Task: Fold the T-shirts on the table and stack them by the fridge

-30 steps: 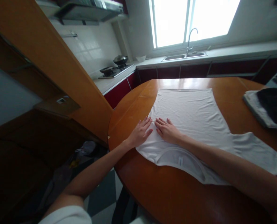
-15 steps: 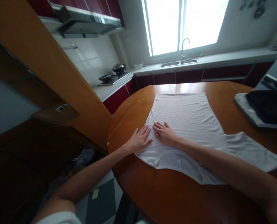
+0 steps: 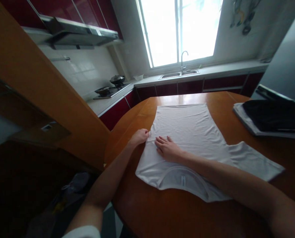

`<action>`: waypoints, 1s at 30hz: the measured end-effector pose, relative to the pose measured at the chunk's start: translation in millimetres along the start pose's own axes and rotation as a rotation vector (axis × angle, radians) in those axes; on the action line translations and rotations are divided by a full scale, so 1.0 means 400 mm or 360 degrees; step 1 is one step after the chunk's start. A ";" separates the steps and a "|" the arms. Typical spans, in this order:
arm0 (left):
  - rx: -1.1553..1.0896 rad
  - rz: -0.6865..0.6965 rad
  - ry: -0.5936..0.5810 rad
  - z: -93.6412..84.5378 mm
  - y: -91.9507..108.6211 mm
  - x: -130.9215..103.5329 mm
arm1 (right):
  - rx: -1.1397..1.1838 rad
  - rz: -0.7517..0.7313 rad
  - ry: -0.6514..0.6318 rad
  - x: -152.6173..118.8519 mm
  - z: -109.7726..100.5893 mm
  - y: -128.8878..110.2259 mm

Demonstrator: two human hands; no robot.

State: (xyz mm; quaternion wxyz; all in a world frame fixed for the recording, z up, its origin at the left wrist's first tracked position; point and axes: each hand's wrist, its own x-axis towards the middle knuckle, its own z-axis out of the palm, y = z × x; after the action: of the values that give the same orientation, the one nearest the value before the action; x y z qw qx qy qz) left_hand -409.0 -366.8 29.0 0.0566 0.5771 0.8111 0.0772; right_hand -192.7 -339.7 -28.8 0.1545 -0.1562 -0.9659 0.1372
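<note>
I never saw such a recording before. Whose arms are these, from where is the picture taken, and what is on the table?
No machine works here: these are a person's bare hands, seen by one camera worn on the head, looking forward and down. A white shirt lies spread on the table, its neck opening toward the person. The left hand is closed at the shirt's side edge and seems to pinch it; the right hand rests flat on it. Farther right, a dark cloth lies on something pale.
</note>
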 end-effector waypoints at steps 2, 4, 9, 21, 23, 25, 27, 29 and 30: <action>-0.0022 -0.0003 0.0107 0.007 -0.016 -0.007 | 0.0013 0.0003 0.0005 0.000 -0.002 -0.001; -0.0112 0.0038 0.0194 0.012 -0.032 -0.015 | 0.0026 0.0008 -0.0004 0.000 -0.004 -0.002; -0.0288 0.0199 0.0148 0.024 -0.062 -0.016 | 0.0032 0.0018 -0.0010 -0.001 -0.009 -0.004; -0.0294 0.0049 0.0038 0.043 -0.089 -0.005 | 0.0037 0.0030 -0.0025 -0.002 -0.011 -0.005; -0.0299 0.0057 0.0033 0.043 -0.087 -0.005 | 0.0034 0.0028 -0.0025 -0.002 -0.012 -0.005; -0.0304 0.0069 0.0027 0.043 -0.085 -0.006 | 0.0027 0.0028 -0.0030 -0.001 -0.012 -0.005; -0.0308 0.0075 0.0026 0.045 -0.086 -0.006 | 0.0017 0.0028 -0.0037 0.000 -0.012 -0.004; -0.0309 0.0071 0.0035 0.047 -0.087 -0.007 | 0.0012 0.0026 -0.0035 0.000 -0.011 -0.003; -0.0309 0.0069 0.0043 0.048 -0.086 -0.008 | 0.0012 0.0026 -0.0033 0.001 -0.011 -0.003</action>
State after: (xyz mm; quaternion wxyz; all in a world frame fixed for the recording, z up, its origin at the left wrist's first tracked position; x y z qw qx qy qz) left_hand -436.6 -379.7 3.4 0.0997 0.5852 0.7878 0.1643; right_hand -191.8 -339.8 -24.4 0.1440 -0.1620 -0.9656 0.1437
